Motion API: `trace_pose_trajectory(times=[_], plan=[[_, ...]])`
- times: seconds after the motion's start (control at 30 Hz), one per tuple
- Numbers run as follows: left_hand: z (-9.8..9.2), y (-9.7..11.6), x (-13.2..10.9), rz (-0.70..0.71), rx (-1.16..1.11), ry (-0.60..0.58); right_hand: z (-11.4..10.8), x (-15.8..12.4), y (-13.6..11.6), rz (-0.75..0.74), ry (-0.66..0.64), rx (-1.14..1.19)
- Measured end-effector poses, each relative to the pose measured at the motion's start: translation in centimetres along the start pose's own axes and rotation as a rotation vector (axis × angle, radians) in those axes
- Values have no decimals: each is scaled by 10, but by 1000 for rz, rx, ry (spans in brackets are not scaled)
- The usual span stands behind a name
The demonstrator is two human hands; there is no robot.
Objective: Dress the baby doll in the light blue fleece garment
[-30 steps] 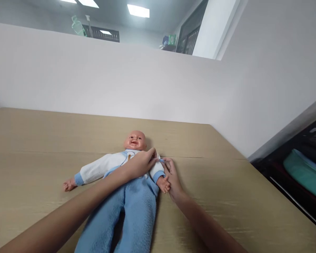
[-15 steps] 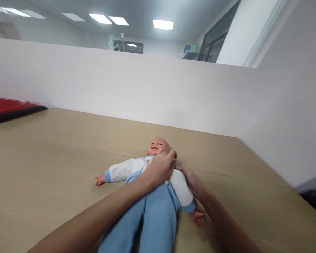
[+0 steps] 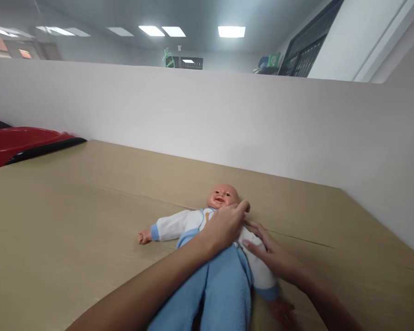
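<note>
White partition wall [image 3: 193,119]: runs across the whole view beyond the hands, upright, meeting the far edge of the table.

Table [image 3: 72,216]: tan, wood-grained surface under both hands, spreading wide to the left of them; a faint seam crosses it just past the fingers.

Red object [image 3: 17,140]: glossy, with a black edge, far off to the left of the hands at the table's corner; blurred, possibly a tray or lid.

Doll [image 3: 224,196]: baby doll lying face up on the table, head pointing away from the hands, legs toward the person. White top with blue cuffs, blue fleece trousers [image 3: 221,294]. One sleeve stretches out flat to the left of the hands, ending in a small bare doll hand [image 3: 144,237]; the other sleeve runs down beneath the right hand.

Left hand [image 3: 226,225]: laid palm down on the doll's chest, just below the chin, fingers curled and bunched toward the far shoulder. They seem pinched on the white fabric there, though the grip itself is hidden under the knuckles.

Right hand [image 3: 274,257]: just beside the left hand, on its right, fingers extended and slightly spread, resting flat on the white sleeve and upper arm. Nothing is closed in it; it presses rather than grasps.
</note>
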State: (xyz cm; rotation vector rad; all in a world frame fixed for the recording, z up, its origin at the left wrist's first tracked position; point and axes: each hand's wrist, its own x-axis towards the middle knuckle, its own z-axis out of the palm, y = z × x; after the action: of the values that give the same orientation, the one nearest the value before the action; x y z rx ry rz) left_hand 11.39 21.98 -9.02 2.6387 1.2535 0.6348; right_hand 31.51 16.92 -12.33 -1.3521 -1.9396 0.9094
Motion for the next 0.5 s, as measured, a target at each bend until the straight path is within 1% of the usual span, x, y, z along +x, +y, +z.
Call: trace_pose_trajectory(times=[0.07,0.13,0.2,0.27,0.3,0.37,0.43,0.5], plan=[[-6,1,-3,10,33,-14,-20,-20,-17,86,-105,-145],[-12,3,-6,21,76,-16,-44,-35,-33,147,-147,-268],[-16,6,-8,37,108,-13,-67,-40,-42,201,-219,-282],[-17,9,-8,49,126,-13,-85,-37,-42,246,-298,-252],[-18,10,-7,48,130,-12,-90,-34,-39,261,-319,-236],[-19,12,-8,37,137,-3,-93,-29,-28,267,-321,-212],[-23,10,-13,29,119,15,-89,-27,-16,244,-294,-204],[-30,2,-24,43,23,47,-80,-32,-5,192,-230,-214]])
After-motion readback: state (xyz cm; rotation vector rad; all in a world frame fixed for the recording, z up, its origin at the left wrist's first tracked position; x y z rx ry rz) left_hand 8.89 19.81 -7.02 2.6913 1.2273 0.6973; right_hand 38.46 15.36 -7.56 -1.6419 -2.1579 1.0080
